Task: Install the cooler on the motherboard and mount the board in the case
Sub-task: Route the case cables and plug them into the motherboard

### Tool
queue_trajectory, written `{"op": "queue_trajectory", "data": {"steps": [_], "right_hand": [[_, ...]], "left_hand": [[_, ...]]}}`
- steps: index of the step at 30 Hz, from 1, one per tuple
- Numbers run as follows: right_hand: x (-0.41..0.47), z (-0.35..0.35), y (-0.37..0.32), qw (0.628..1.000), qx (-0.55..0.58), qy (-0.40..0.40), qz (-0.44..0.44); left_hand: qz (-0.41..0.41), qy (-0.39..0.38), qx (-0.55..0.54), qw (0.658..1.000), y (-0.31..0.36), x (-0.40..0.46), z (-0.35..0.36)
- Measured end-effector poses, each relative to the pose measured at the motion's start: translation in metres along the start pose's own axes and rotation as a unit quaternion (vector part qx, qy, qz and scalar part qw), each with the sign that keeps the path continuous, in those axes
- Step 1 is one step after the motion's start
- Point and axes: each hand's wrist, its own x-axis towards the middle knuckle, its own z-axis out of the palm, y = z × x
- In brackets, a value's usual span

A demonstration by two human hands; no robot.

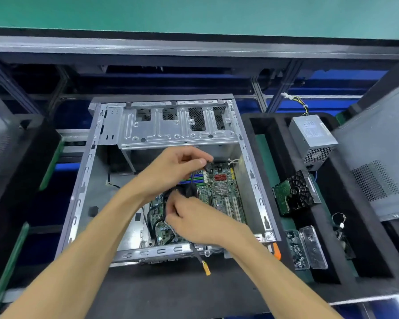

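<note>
The open metal case (251, 157) lies flat in front of me with the green motherboard (221, 192) inside its right half. My left hand (171, 166) reaches over the board and pinches a black cable (191, 178) near the board's far edge. Just below it, my right hand (194, 217) grips the same black cable bundle above the board's middle. A black cooler (182, 188) shows only in part between my hands. A loose cable with a yellow connector (206, 270) hangs over the case's near edge.
A grey power supply (313, 139) with coloured wires stands at the back right in a black foam tray. A hard drive (295, 196) lies nearer, with a clear box of screws (295, 249) and a clear plastic part (313, 247). A grey side panel (378, 162) leans at far right.
</note>
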Motion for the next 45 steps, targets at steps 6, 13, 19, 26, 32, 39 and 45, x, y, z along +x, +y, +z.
{"op": "queue_trajectory", "data": {"steps": [6, 13, 19, 26, 32, 39, 45], "right_hand": [[0.002, -0.004, 0.001, 0.997, -0.070, -0.042, 0.004], [-0.002, -0.014, 0.007, 0.995, -0.069, -0.078, 0.000], [-0.019, -0.048, 0.019, 0.999, -0.018, -0.040, -0.011], [-0.017, -0.099, 0.080, 0.882, 0.084, 0.463, 0.014], [0.009, -0.092, 0.106, 0.875, 0.272, 0.394, 0.077], [0.009, -0.090, 0.112, 0.861, 0.299, 0.407, 0.057], [0.009, -0.089, 0.113, 0.854, 0.313, 0.411, 0.057]], "left_hand": [[-0.029, -0.001, 0.164, 0.986, -0.003, 0.041, 0.030], [-0.116, 0.033, 0.155, 0.981, -0.023, 0.080, 0.052], [-0.131, 0.021, 0.112, 0.985, -0.029, 0.089, 0.057], [-0.224, 0.118, -0.166, 0.953, -0.030, 0.099, 0.064], [-0.234, 0.160, 0.067, 0.957, -0.035, 0.123, 0.086], [-0.240, -0.015, 0.275, 0.931, -0.052, 0.146, 0.080], [-0.237, -0.071, 0.195, 0.949, -0.071, 0.149, 0.062]]}}
